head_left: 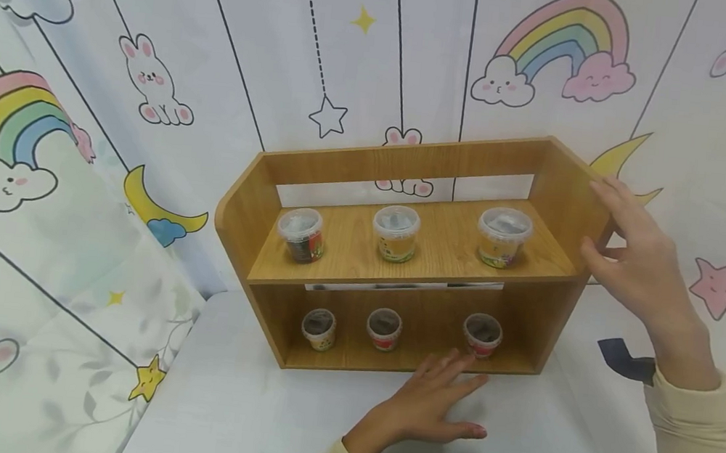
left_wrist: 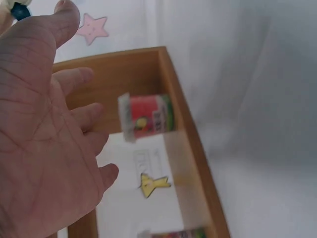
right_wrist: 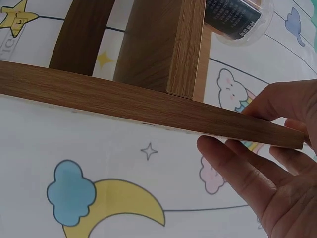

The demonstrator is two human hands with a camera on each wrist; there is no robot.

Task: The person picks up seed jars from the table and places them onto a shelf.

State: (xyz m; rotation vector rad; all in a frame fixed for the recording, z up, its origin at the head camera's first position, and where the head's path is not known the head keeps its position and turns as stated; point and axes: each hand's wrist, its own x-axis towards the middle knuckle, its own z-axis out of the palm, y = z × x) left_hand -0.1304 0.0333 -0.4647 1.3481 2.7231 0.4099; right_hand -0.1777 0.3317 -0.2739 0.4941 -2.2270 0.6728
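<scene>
A two-tier wooden shelf holds three lidded plastic cups on each tier. My right hand grips the shelf's right side panel, with thumb and fingers on opposite faces of it in the right wrist view. My left hand is spread, palm down, in front of the lower tier. Its fingertips overlap the shelf's front edge, just below the lower right cup. A red-labelled cup shows beyond the left fingers in the left wrist view. The left hand holds nothing.
On the upper tier stand a dark-labelled cup, a middle cup and a right cup. Below are a left cup and a middle cup. A white cloth lies underneath; a patterned curtain hangs behind.
</scene>
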